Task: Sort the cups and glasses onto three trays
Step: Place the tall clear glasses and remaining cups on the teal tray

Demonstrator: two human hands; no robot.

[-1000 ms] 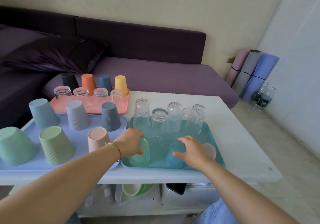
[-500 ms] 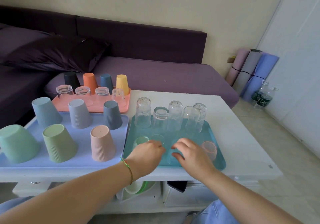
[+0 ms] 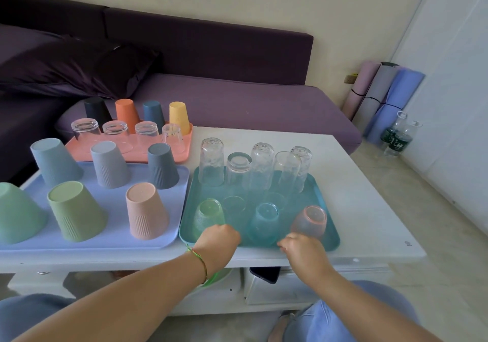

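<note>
A teal tray stands on the white table. At its back is a row of tall clear glasses, upside down. Along its front stand a green tinted cup, a blue tinted cup and a pink tinted cup, also upside down. My left hand is at the tray's front edge just below the green cup, fingers loosely curled, holding nothing. My right hand hovers at the front edge between the blue and pink cups, also holding nothing.
A lavender tray on the left carries several ribbed pastel cups. Behind it a coral tray holds coloured cups and short clear glasses. A purple sofa lies behind the table, with rolled mats and bottles at the right.
Both hands have drawn back from the tinted cups to the tray's front edge. The green and blue cups now stand free on the tray.
</note>
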